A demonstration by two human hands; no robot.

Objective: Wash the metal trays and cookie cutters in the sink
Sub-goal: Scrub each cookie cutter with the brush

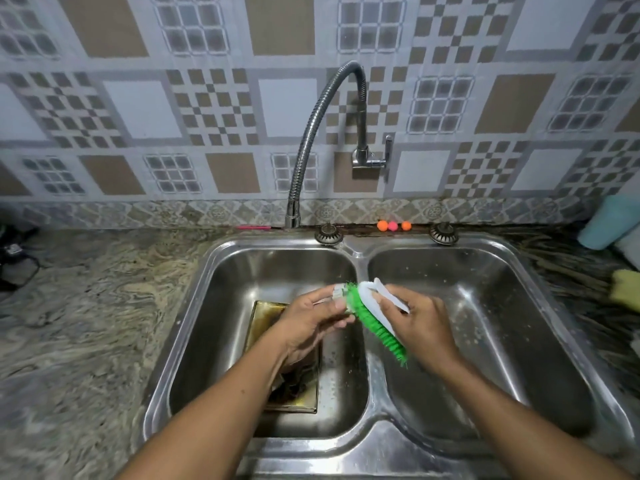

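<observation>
Over the divider of the steel double sink (360, 252), my right hand (420, 327) grips a white-handled scrub brush (381, 318) with green bristles. The bristles press against a small metal cookie cutter (337, 293), which my left hand (311, 323) pinches by its edge. A square metal tray (266, 315) with brown grime lies flat in the left basin, partly hidden under my left wrist and forearm.
A flexible chrome faucet (311, 133) arcs from the wall, its spout ending above the sink's back rim. Two drain plugs (328, 234) and small orange and pink balls (393, 225) sit on that rim. Marbled counter lies left; a yellow sponge (625, 289) and teal container (609, 221) lie right.
</observation>
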